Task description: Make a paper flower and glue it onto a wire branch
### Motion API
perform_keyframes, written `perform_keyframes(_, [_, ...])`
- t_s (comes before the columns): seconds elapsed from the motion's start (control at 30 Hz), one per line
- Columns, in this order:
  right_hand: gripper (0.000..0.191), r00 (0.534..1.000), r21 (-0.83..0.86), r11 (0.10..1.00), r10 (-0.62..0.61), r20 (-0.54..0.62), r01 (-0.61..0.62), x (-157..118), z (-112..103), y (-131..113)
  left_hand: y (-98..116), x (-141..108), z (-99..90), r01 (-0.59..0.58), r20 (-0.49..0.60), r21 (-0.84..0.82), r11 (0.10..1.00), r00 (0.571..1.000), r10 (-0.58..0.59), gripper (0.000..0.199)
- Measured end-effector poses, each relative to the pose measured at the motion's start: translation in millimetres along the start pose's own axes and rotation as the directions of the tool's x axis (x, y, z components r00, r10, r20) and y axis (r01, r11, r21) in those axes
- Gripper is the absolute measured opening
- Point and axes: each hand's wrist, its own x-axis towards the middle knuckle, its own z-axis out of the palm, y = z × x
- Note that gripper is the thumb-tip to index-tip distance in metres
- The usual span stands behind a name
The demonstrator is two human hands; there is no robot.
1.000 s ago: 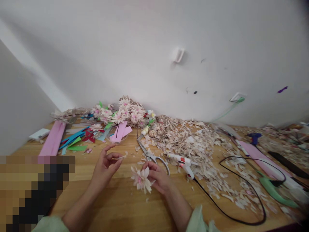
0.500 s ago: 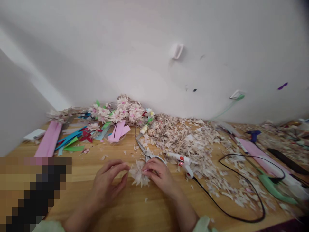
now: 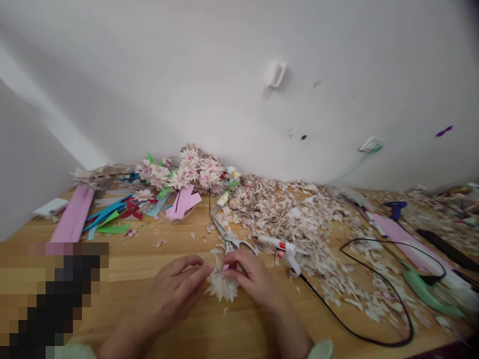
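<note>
"Item one?"

"One paper flower point(image 3: 221, 286), cream with pink tinges, between both hands, toward the near edge of the tabletop point(image 3: 130, 259). Its lower petals reach down to the wood; whether it rests there, I cannot tell."

"Held how?"

"Right hand point(image 3: 254, 279): right fingers point(image 3: 239, 264) curl narrowly over the flower's top, pinching it. Left hand point(image 3: 175, 289): left fingers point(image 3: 194, 271) lie close together and nearly straight, their tips at the flower's side. Whether they grip, I cannot tell."

"Handling notes?"

"Light, soft and fragile. The thin petals look liable to crease or tear under a hard squeeze. Best hold: the gathered centre, not the petal tips."

"Nearby stock?"

"Steel scissors point(image 3: 230, 242), just beyond the right hand. White hot glue gun point(image 3: 279, 244) to their right, with a black cord point(image 3: 396, 304) looping toward the right edge. Pale paper shavings point(image 3: 295, 224) heaped across the far middle. Finished paper blossoms point(image 3: 190, 172) along the far edge. Pink paper strips point(image 3: 71, 214) toward the far left."
</note>
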Motion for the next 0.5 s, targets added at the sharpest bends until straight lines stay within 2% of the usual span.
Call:
perform_keyframes(0.23, [0.017, 0.987, 0.001, 0.988, -0.153, 0.047, 0.153, 2.4, -3.2, -4.7, 3.5, 1.0, 0.2, 0.017, 0.051, -0.024, 1.0, 0.999, -0.015, 0.05])
perform_keyframes(0.5, [0.018, 0.993, 0.066, 0.99, -0.121, -0.012, 0.122, 2.5, -0.8, 0.9, 7.9, 3.5, 2.4, -0.042, 0.034, 0.031, 0.999, 0.999, 0.041, 0.048])
